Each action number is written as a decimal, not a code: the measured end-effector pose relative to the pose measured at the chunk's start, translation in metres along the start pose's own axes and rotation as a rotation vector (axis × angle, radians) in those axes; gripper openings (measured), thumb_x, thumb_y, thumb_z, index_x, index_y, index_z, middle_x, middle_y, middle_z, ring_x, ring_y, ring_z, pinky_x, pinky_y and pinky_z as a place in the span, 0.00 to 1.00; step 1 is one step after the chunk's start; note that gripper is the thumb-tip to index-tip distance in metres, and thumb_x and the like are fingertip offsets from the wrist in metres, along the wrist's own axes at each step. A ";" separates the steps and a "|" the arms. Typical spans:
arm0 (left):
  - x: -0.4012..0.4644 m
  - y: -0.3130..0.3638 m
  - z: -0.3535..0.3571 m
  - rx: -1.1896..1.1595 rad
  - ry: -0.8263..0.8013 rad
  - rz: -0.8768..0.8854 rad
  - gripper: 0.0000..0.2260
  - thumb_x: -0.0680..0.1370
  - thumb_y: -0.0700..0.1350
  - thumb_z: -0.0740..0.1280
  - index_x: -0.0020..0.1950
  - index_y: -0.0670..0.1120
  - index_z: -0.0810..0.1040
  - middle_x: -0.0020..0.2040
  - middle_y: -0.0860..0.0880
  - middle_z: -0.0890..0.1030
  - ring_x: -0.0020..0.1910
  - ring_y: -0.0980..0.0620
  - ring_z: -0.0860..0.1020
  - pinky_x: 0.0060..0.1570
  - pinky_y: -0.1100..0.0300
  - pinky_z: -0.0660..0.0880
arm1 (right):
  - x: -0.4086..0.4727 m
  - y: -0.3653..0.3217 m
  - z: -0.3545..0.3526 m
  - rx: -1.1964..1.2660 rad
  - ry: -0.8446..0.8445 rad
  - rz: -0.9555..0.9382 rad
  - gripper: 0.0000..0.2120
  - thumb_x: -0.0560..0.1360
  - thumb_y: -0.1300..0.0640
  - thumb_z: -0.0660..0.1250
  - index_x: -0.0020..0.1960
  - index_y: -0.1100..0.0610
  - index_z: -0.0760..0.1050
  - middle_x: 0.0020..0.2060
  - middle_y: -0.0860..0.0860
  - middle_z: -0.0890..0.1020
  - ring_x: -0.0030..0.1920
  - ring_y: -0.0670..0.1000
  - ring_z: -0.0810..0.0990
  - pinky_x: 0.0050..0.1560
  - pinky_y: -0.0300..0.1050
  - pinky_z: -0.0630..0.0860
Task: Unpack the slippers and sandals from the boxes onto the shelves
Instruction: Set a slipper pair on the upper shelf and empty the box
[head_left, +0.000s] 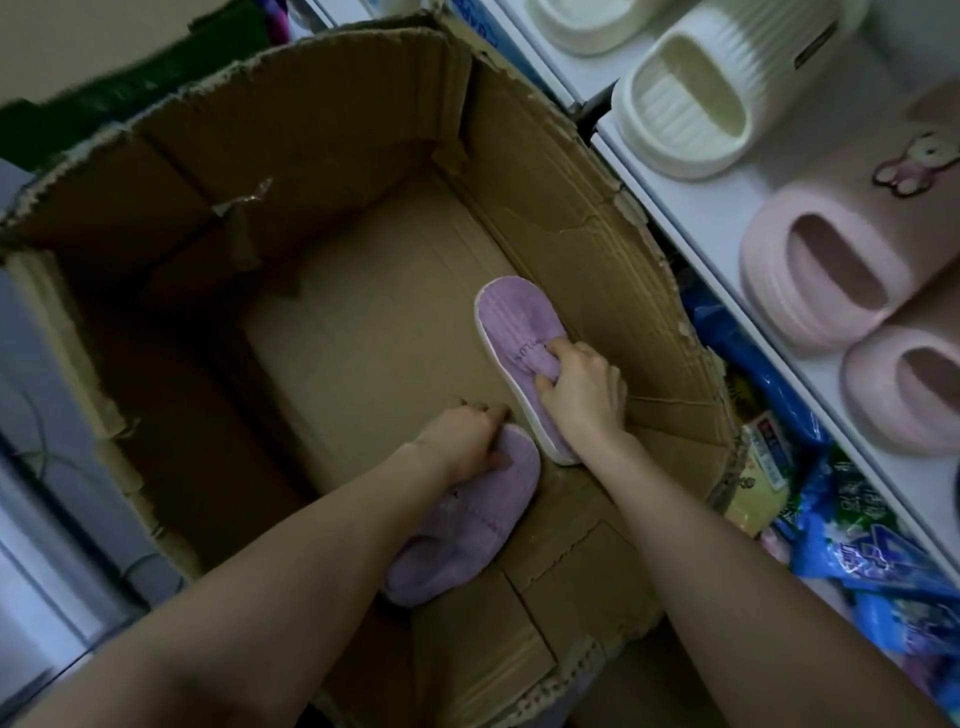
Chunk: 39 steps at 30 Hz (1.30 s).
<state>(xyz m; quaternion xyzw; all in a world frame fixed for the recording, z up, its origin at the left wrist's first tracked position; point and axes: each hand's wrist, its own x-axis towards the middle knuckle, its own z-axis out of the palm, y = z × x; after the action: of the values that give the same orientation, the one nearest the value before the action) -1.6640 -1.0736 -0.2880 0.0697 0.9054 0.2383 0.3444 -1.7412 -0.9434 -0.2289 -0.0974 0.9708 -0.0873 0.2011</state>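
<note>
A large open cardboard box (363, 130) fills the middle of the view. On its floor lie two purple plush slippers. My right hand (584, 384) pinches the upper of the far slipper (511, 322), which has a white sole edge and lies near the box's right wall. My left hand (467, 441) grips the near slipper (467, 525) at its upper end. Both forearms reach down into the box.
White shelves (717, 208) run along the right, holding cream slide sandals (711, 88) and pink slide sandals (831, 270). Blue and yellow plastic packets (852, 551) lie below the shelf, beside the box. A pale wall or cabinet stands at the left.
</note>
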 end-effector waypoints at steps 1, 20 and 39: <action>0.002 0.000 -0.002 0.014 -0.016 -0.002 0.24 0.75 0.55 0.68 0.67 0.46 0.71 0.59 0.43 0.78 0.58 0.41 0.75 0.60 0.54 0.67 | 0.000 0.000 0.001 0.002 -0.005 -0.005 0.15 0.79 0.54 0.65 0.65 0.54 0.74 0.56 0.57 0.78 0.55 0.62 0.78 0.49 0.50 0.72; -0.075 -0.096 -0.082 -0.440 0.164 -0.736 0.39 0.75 0.37 0.65 0.79 0.49 0.45 0.75 0.38 0.58 0.65 0.37 0.71 0.56 0.51 0.73 | 0.031 -0.074 0.011 0.142 -0.052 -0.313 0.20 0.77 0.63 0.63 0.67 0.55 0.74 0.61 0.59 0.76 0.57 0.63 0.78 0.56 0.55 0.74; -0.034 -0.132 -0.124 0.359 -0.030 0.005 0.22 0.81 0.59 0.53 0.74 0.54 0.62 0.74 0.38 0.57 0.71 0.36 0.62 0.70 0.46 0.62 | -0.056 -0.113 0.061 0.278 0.012 0.163 0.15 0.79 0.62 0.60 0.62 0.57 0.79 0.55 0.56 0.81 0.57 0.60 0.76 0.57 0.53 0.74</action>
<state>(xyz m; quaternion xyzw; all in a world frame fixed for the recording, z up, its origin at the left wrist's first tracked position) -1.7154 -1.2470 -0.2507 0.1361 0.9279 0.0726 0.3394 -1.6484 -1.0481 -0.2399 0.0109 0.9552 -0.2048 0.2133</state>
